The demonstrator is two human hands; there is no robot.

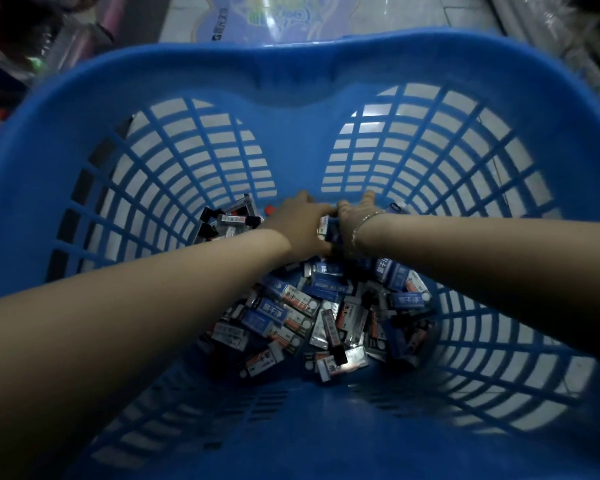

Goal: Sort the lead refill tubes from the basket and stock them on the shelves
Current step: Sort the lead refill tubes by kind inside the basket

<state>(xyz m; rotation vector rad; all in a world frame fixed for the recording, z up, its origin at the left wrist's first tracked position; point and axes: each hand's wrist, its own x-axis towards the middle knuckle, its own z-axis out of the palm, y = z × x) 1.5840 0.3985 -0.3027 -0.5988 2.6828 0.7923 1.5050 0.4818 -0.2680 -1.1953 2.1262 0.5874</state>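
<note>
small flat lead refill tubes (321,317), clear, blue and black with printed labels, lie heaped in the bottom of the blue slatted basket (291,74). further in, the left hand (303,228) and right hand (355,223) grip tubes together; each grip is curled.

Small blue, clear and black lead refill tubes (312,317) lie jumbled across the blue slatted basket's (291,67) bottom.

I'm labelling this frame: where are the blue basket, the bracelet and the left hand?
blue basket (291,69): head view, far rim.
bracelet (364,221): head view, chain on the right wrist.
left hand (300,225): head view, back of hand.
</note>
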